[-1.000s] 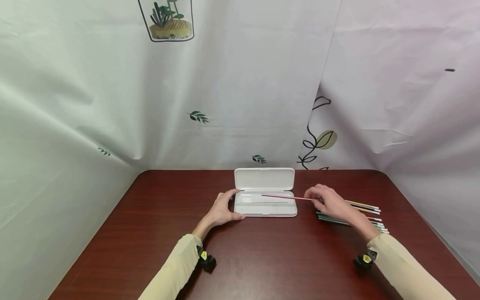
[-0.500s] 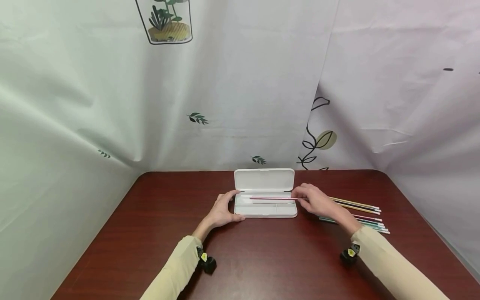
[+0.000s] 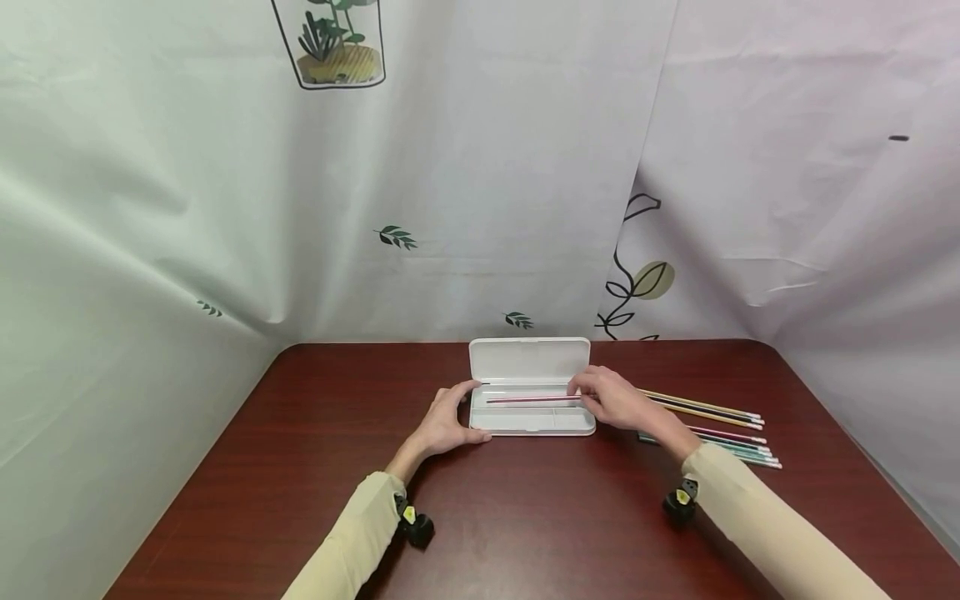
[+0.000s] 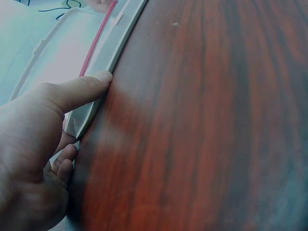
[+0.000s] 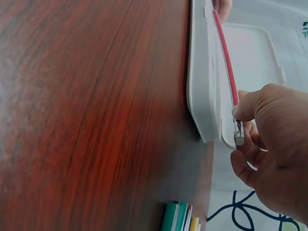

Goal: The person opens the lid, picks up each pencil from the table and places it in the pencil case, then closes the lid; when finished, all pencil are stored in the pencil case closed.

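Observation:
A white pencil case (image 3: 517,422) lies on the table with its lid (image 3: 528,360) raised at the back. My left hand (image 3: 441,422) holds the case's left end, thumb on the front edge and fingers at the back corner. Over the long rear compartment is a red pencil (image 3: 532,399), roughly lengthwise with the case. My right hand (image 3: 611,400) pinches that pencil near its eraser end, between thumb and fingers, at the case's right end. In the right wrist view the metal band and white eraser (image 5: 239,140) stick out past the thumb.
To the right lie several pencils: a yellow and black group (image 3: 708,409), a dark red one (image 3: 727,435) and green ones (image 3: 750,457), partly under the right forearm. A printed white curtain (image 3: 465,167) hangs behind the table (image 3: 495,517).
My right hand has moved left with the red pencil, from beside the case to over its rear compartment, and the pencil has levelled out. The left hand has stayed on the case.

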Available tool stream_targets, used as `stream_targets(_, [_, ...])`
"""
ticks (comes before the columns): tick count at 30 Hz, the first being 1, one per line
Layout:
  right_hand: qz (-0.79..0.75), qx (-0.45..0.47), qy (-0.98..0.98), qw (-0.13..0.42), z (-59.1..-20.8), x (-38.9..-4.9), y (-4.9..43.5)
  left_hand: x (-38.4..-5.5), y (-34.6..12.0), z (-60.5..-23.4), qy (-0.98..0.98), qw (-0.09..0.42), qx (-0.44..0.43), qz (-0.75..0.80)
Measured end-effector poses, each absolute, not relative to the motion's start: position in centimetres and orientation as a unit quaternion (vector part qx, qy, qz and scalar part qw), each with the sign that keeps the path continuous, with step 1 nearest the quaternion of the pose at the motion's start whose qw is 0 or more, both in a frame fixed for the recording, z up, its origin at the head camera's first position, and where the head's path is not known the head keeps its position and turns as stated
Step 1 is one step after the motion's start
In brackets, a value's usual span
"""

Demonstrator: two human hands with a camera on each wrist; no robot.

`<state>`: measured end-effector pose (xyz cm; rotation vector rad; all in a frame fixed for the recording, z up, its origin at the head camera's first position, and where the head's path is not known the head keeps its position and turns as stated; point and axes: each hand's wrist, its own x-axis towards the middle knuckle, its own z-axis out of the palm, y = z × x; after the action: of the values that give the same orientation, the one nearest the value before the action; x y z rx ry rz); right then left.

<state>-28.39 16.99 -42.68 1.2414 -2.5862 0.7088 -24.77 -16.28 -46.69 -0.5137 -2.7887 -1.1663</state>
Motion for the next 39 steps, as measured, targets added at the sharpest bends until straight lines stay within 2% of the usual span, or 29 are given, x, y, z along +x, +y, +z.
stream_targets(8, [0.227,0.404,-0.883,0.069,-42.9,-28.7,16.2,-24.7,-16.3,-46.5,-0.909,0.038,-0.174,-0.377])
stream_targets(21, [0.212,0.432,-0.872,0.087,-43.0,-29.0,15.3,-24.7,-16.2,-46.6,-0.909,0.041,-0.166,-0.379])
stream_targets(29, [0.208,0.409,-0.886,0.066,-43.2,-29.0,14.9,-24.7,-16.2,-46.7,-0.910,0.036,-0.164,-0.378])
stream_targets(39, [0.222,0.417,-0.876,0.098,-43.2,-28.7,15.6,-24.7,-16.3,-46.6,-0.911,0.036,-0.166,-0.376])
